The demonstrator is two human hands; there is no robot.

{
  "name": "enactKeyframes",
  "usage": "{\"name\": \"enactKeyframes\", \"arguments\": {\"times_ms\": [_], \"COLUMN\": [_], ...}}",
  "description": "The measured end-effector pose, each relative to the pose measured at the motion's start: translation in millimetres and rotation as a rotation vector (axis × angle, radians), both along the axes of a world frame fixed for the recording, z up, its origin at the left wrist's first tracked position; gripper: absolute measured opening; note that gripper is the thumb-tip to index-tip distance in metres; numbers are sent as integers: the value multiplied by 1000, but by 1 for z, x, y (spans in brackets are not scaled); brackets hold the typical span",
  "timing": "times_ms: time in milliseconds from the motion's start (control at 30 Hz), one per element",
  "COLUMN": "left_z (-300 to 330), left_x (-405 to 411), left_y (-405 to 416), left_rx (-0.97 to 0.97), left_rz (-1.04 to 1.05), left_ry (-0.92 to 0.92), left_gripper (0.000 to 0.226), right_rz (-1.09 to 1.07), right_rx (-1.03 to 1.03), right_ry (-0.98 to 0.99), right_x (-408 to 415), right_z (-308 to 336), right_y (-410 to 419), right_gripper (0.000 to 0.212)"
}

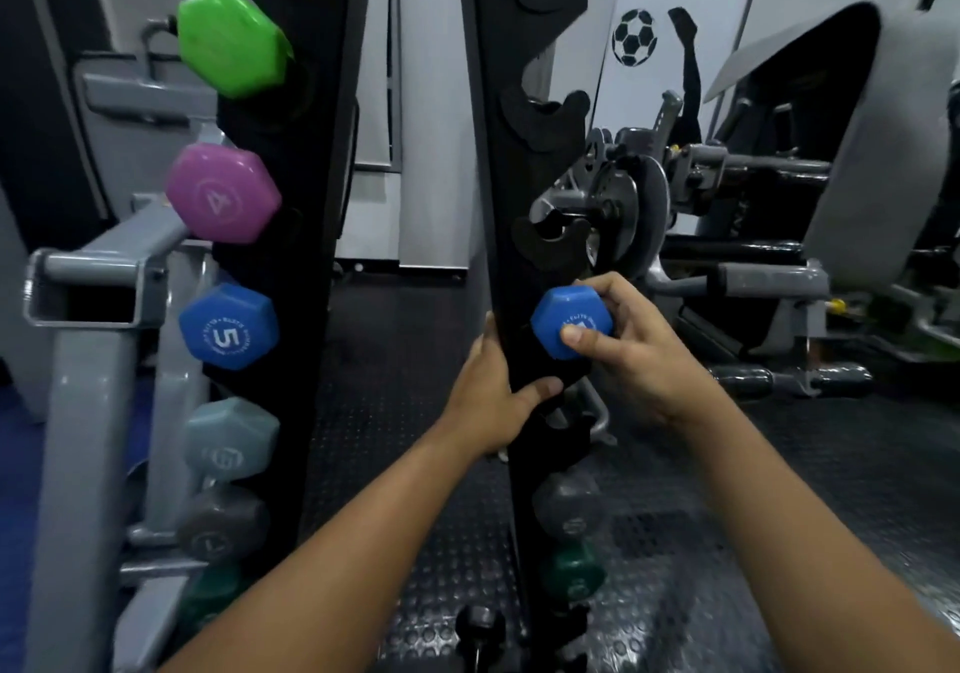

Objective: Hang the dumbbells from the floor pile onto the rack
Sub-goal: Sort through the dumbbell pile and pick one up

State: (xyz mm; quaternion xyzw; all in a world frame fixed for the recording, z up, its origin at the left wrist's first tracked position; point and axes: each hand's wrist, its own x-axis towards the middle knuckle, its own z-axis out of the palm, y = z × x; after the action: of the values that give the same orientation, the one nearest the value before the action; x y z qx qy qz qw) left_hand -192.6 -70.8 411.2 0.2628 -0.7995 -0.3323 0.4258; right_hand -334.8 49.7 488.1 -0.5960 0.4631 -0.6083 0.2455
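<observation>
Blue hexagonal dumbbell [570, 323] at a cradle on the right upright [498, 235] of the black rack, its end grasped by the right hand [631, 347], thumb across its face. Left hand [493, 397] grips the same upright just below. Left upright [291, 256] carries green [231, 43], purple [223, 194] and blue "5" [228, 328] dumbbells.

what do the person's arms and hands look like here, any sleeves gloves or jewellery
Both forearms are bare as far up as the frame shows; no sleeve edge is in view. The left hand and the right hand have no gloves, and no rings, watch or wristband show on the visible sides. The nails that show are short and unpainted.
</observation>
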Motion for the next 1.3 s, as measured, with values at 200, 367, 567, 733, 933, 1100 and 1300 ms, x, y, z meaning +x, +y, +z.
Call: {"name": "enactKeyframes", "arguments": {"times_ms": [200,367,567,733,933,1100,1300], "left_z": [1,2,12,27,28,3,-58], "left_x": [1,2,10,24,57,89,129], "left_y": [0,3,12,31,57,67,84], "left_rx": [35,37,67,112,69,70,156], "left_rz": [12,23,10,45,38,63,87], "left_ry": [-48,-61,-84,-243,-427,-615,-739], "left_gripper": [102,99,84,97,105,115,111], "right_rz": [61,57,-130,-265,-535,-619,-543], "right_rx": [108,197,107,183,234,308,330], "right_ry": [-167,-14,144,247,340,308,387], "right_x": [0,-4,6,20,54,84,122], "right_z": [-7,-2,-3,5,5,-25,-95], "right_y": [-7,-4,4,18,32,53,87], "right_gripper": [64,48,39,48,71,95,70]}}
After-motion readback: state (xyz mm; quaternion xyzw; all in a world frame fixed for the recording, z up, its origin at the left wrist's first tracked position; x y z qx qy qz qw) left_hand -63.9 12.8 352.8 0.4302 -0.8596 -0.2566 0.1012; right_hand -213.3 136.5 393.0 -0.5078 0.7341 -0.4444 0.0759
